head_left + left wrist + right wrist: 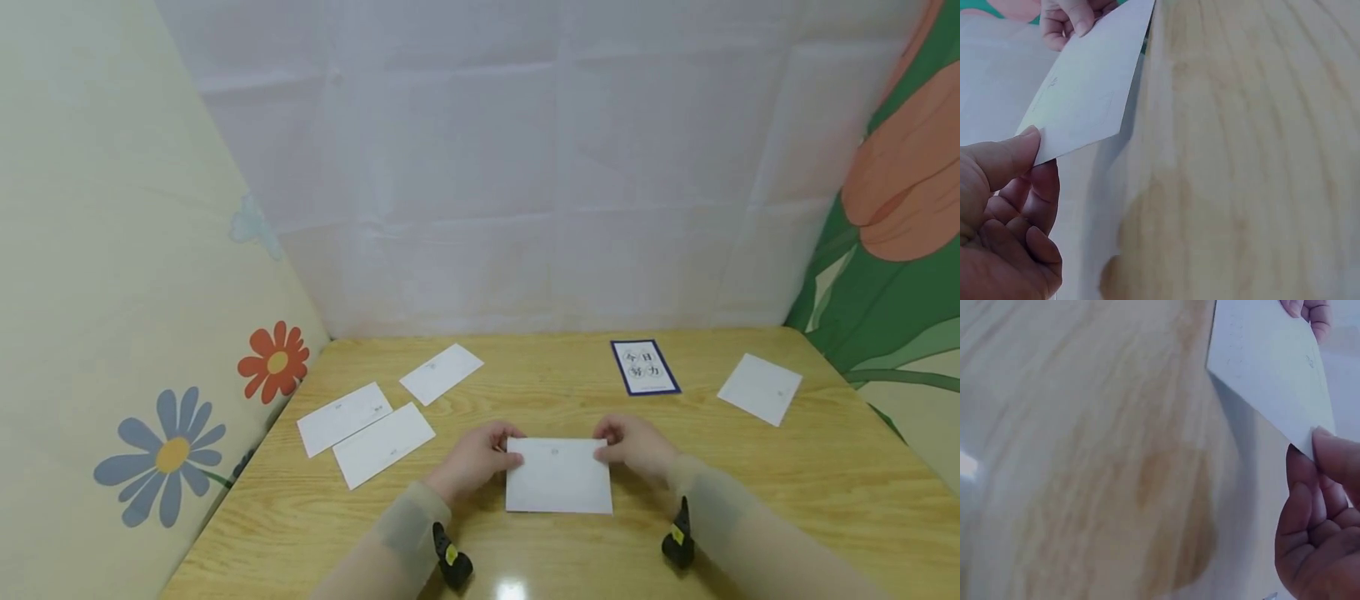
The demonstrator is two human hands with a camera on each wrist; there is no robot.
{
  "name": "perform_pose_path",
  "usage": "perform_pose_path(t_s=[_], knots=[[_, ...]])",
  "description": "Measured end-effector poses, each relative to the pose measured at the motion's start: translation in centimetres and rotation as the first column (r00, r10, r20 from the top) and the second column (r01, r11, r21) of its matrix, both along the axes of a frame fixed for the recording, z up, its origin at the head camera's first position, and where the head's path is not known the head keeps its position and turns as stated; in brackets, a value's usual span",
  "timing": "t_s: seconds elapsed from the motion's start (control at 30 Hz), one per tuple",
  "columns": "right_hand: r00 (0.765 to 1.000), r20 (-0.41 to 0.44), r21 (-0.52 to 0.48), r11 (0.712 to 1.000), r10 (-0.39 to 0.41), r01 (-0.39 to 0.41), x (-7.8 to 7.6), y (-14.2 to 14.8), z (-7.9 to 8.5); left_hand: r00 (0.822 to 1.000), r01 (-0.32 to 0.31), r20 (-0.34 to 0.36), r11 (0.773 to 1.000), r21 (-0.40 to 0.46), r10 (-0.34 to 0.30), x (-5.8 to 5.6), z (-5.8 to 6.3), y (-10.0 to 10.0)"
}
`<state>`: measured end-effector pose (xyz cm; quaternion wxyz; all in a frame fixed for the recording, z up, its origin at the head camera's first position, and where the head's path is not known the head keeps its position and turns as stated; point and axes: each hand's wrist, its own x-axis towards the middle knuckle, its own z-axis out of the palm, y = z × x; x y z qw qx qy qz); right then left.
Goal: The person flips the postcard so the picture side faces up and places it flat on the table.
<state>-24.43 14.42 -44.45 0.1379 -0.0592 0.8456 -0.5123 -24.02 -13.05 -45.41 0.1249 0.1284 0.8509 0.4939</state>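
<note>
Both hands hold one white card (558, 482) above the wooden table near its front. My left hand (477, 457) pinches the card's left edge near the upper corner, thumb on top and fingers curled beneath. On the opposite edge, my right hand (636, 446) pinches it the same way. The left wrist view shows the card (1094, 81) tilted, with its shadow on the table below. Small faint print marks its upward face. In the right wrist view, the thumb of the right hand (1329, 512) presses on the card's corner.
Three white cards lie at the left: one near the edge (341, 417), one beside it (385, 446), one farther back (441, 373). A blue-bordered card with black characters (647, 368) lies at back right, another white card (761, 389) beyond it. Fabric walls (450, 167) enclose the table (810, 500).
</note>
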Motion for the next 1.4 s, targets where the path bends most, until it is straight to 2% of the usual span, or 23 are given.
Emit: perform_pose_path(t_s=[0.2,0.4,0.6,0.83,1.07,1.4], knots=[[1.0,-0.017,-0.068,0.998,0.01,-0.011,0.2,0.5,0.9,1.0,-0.005,-0.025,1.0,0.01,0.005,-0.1,0.7,-0.1],[0.999,-0.036,-0.108,0.994,0.028,-0.032,0.3,0.9,1.8,0.998,-0.007,-0.064,0.998,0.055,0.011,0.0,1.7,0.0],[0.998,-0.065,-0.097,0.995,0.009,-0.016,0.6,1.1,2.9,0.994,-0.012,-0.112,1.0,0.014,0.013,0.2,2.7,0.1],[0.994,-0.11,-0.099,0.995,-0.008,-0.003,1.1,1.1,3.6,0.992,-0.017,-0.123,1.0,-0.013,0.015,0.4,3.3,0.2],[0.989,-0.143,-0.098,0.995,-0.02,0.006,1.4,1.2,3.7,0.974,-0.006,-0.224,0.997,-0.078,-0.012,0.9,3.9,0.4],[0.957,-0.29,-0.005,1.0,-0.005,0.004,1.9,1.1,3.6,0.962,0.015,-0.269,0.997,-0.077,-0.036,1.1,3.9,0.3]])
